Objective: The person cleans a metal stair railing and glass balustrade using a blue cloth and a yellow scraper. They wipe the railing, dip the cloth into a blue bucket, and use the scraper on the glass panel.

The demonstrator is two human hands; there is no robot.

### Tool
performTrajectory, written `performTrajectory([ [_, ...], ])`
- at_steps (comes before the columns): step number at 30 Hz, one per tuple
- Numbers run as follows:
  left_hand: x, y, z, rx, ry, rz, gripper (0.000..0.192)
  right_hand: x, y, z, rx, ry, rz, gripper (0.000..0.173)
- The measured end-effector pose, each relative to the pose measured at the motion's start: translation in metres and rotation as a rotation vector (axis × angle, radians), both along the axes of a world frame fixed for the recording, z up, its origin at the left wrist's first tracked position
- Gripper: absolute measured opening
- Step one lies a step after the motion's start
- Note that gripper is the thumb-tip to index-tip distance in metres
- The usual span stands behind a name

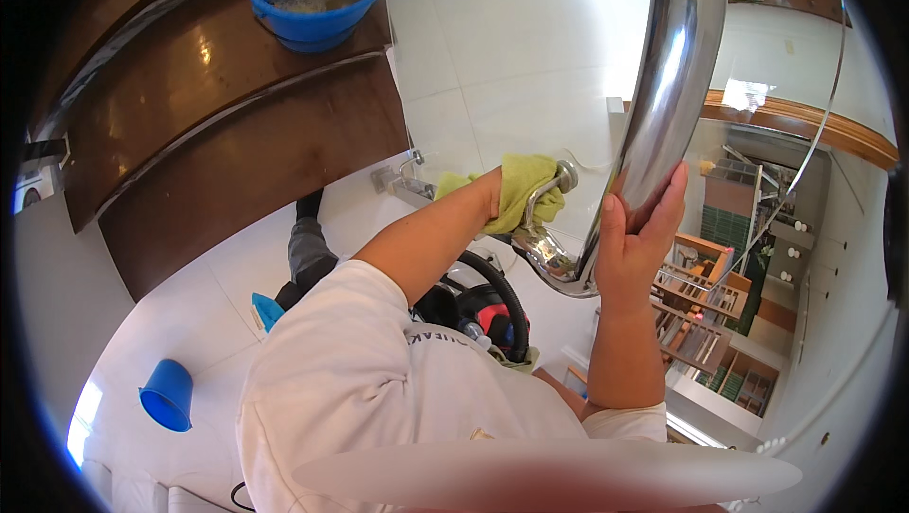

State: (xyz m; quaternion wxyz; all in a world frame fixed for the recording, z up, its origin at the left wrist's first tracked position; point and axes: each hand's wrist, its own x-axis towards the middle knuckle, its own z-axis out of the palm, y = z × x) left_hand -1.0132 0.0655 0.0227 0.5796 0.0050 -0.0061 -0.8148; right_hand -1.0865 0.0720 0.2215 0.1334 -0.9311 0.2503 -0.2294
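Note:
A thick polished metal handrail (675, 66) runs from the top down to a curved end near my body. My right hand (643, 222) is wrapped around its lower part, thumb on the left and fingers on the right. A yellow-green cloth (529, 190) covers most of my left hand (493, 204), which presses it around the thin metal bracket (540, 201) beside the rail's curved end. The fingers of my left hand are hidden by the cloth. A round metal flange (567, 176) sticks out past the cloth.
A blue bucket of sudsy water (323, 23) stands on the brown stair treads (248, 130) at upper left. A smaller blue bucket (167, 396) lies tipped on the white floor. Behind my arms is a vacuum cleaner with a black hose (508, 293). Glass panels and wooden furniture (699, 321) show at right.

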Motion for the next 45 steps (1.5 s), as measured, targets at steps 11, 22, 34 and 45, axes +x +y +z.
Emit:
performTrajectory([
  [11,0.024,-0.003,0.042,0.053,-1.063,0.167,0.015,0.007,0.005,0.003,-0.061,0.044,-0.009,0.071],
  [22,-0.007,-0.006,-0.015,-0.090,-1.307,0.304,0.019,0.003,0.000,-0.001,-0.102,0.013,-0.045,0.072],
  [34,0.017,-0.032,0.055,-0.357,-1.158,-0.119,0.023,-0.006,-0.003,0.010,-0.253,0.044,-0.145,0.067],
  [45,0.010,-0.034,0.025,-0.427,-1.378,-0.245,0.023,-0.043,0.045,0.010,-0.317,-0.171,-0.291,0.049],
])
